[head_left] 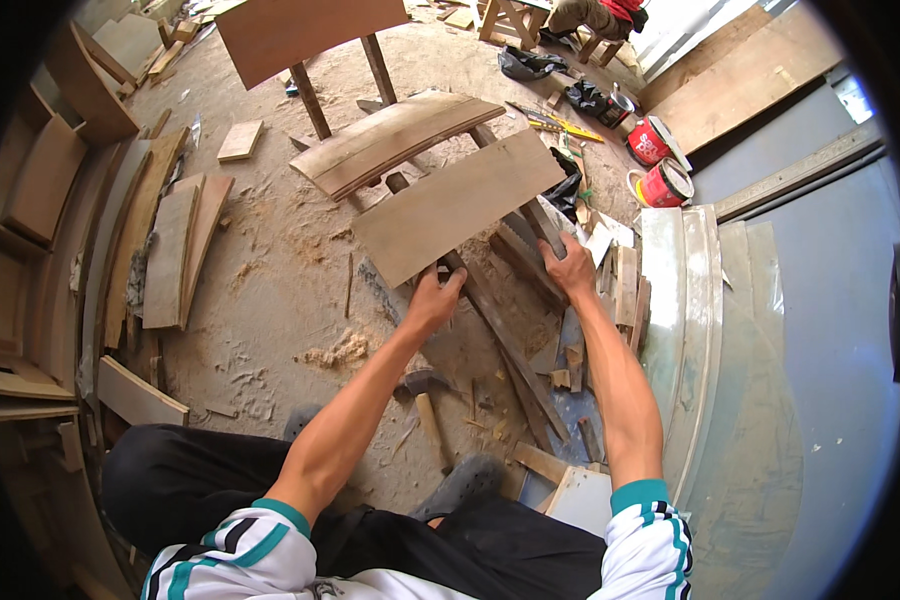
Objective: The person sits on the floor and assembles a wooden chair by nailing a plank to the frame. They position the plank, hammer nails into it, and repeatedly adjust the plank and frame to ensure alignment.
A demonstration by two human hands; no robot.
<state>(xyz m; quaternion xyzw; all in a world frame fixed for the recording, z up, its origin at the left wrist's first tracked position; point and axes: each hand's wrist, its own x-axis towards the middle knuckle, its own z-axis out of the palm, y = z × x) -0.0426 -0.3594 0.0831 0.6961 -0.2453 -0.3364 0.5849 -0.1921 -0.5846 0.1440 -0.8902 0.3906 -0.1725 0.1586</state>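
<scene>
Board (458, 207) is seen, in the head view, set across a left bar (454, 260) and a right bar (543, 228). Each near end is gripped: the left by the curled left hand (435, 299), the right by the tightly wrapped right hand (571, 269).

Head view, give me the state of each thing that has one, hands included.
Pale board: flat, unpainted.
Right hand: closed around a wooden strip.
Left hand: curled at the pale board's near edge, exact hold hidden.
Curved board: bent, unpainted.
Hammer: lying on the floor, unheld.
Black bag: crumpled.
Nearer red can: unheld, contents unclear.
</scene>
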